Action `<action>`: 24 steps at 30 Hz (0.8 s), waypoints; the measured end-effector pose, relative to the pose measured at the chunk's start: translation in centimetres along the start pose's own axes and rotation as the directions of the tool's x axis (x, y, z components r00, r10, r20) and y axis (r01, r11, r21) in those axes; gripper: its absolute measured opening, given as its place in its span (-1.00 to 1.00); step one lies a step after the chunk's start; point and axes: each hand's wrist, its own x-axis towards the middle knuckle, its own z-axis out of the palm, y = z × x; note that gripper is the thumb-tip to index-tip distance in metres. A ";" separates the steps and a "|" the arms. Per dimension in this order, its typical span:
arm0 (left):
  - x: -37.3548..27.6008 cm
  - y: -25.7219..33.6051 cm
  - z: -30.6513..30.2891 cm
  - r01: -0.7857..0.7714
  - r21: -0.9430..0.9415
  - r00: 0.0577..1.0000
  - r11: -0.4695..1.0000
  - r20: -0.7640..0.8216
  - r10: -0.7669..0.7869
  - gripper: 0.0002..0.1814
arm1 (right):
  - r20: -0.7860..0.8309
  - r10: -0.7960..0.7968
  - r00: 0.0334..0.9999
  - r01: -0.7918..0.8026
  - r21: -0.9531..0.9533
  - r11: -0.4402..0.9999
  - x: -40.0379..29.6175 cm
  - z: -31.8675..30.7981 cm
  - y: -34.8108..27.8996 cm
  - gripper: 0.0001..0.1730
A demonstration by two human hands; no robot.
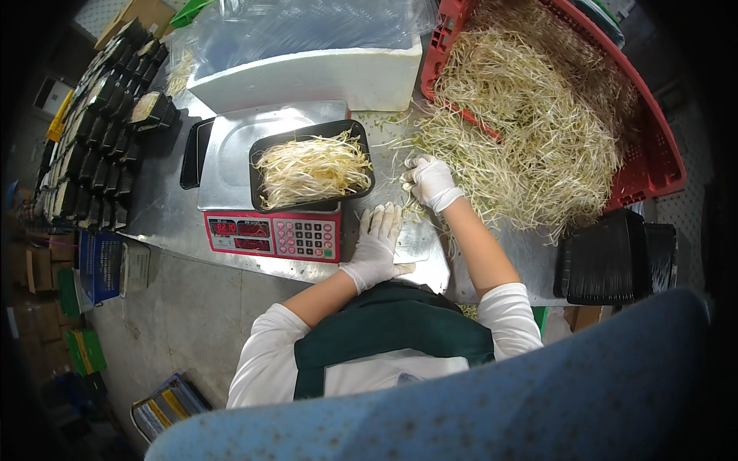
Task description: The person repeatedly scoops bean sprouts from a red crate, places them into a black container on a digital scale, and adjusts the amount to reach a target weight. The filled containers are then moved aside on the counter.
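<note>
My left hand (375, 242), in a white glove, lies palm down on the steel table (424, 242) with its fingers stretched out. My right hand (429, 181), gloved too, is curled at the left edge of a loose heap of bean sprouts (519, 121); whether sprouts are inside its fingers is hidden. Up and left of my left hand, a black plastic tray (253, 173) filled with bean sprouts (314, 170) rests on the metal platform of a digital scale (225, 155). The scale's red front panel (274, 237) has a keypad and lit displays.
Sprouts spill from a tipped red plastic crate (663, 155) at right. A white foam box (311, 83) covered with plastic film stands behind the scale. Filled black trays (98, 138) are stacked at left. More black trays (602, 262) are stacked at the right table edge.
</note>
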 end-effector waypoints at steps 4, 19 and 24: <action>0.7 -0.4 1.5 -0.045 -0.011 0.990 0.999 -0.137 0.043 0.05 | 0.047 0.168 0.985 -0.167 -0.021 0.986 -0.4 -1.1 0.5 -0.87; 10.5 -1.7 1.3 0.347 -0.331 0.717 0.877 -0.509 -0.476 -0.16 | 0.330 0.848 0.414 -0.755 0.645 0.118 -32.7 -16.2 1.8 -0.50; 13.1 -3.3 5.5 0.138 -0.190 0.822 0.972 -0.525 -0.219 -0.25 | -0.086 0.764 0.640 -0.593 0.576 0.562 -17.2 -12.2 6.0 -0.16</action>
